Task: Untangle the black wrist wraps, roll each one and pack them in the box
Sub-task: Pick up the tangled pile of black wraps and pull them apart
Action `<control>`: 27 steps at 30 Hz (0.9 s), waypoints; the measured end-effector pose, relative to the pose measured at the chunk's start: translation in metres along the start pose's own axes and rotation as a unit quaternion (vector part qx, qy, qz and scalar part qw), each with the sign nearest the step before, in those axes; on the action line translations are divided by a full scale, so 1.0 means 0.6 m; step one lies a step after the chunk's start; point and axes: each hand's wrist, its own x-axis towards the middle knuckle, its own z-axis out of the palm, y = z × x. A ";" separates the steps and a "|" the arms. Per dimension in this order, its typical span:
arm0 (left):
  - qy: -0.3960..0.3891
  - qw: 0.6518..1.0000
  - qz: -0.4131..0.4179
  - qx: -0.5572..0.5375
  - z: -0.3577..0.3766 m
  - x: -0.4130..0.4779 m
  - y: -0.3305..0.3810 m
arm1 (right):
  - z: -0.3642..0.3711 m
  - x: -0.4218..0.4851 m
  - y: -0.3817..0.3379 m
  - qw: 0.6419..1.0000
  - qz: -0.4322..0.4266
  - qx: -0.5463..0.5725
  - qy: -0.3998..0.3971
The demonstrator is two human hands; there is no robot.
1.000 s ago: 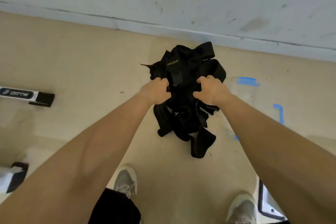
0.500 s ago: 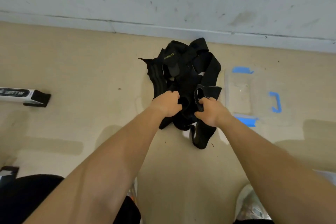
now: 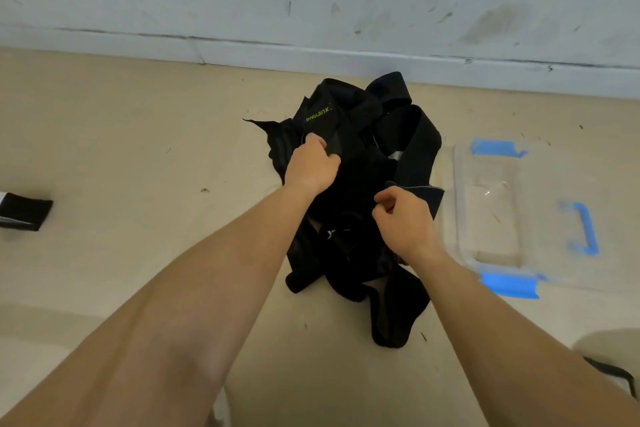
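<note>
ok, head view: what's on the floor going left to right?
black-and-white object at the left edge → tangled pile of black wraps → clear box with blue handles

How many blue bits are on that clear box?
3 blue bits on the clear box: far edge, right side, near edge. Others may be hidden.
</note>
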 end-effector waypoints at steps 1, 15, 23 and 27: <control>0.019 0.999 -0.029 -0.034 0.005 0.022 0.002 | 0.009 0.009 0.002 1.000 0.008 0.016 0.019; 0.020 0.911 -0.154 -0.383 -0.012 0.071 0.009 | 0.009 0.043 -0.026 0.994 -0.009 0.086 0.065; -0.058 0.939 -0.030 -0.339 -0.191 -0.108 0.132 | -0.141 -0.035 -0.163 0.997 -0.063 0.051 0.014; -0.078 0.950 0.016 -0.301 -0.270 -0.211 0.185 | -0.220 -0.118 -0.226 0.997 -0.066 0.035 -0.007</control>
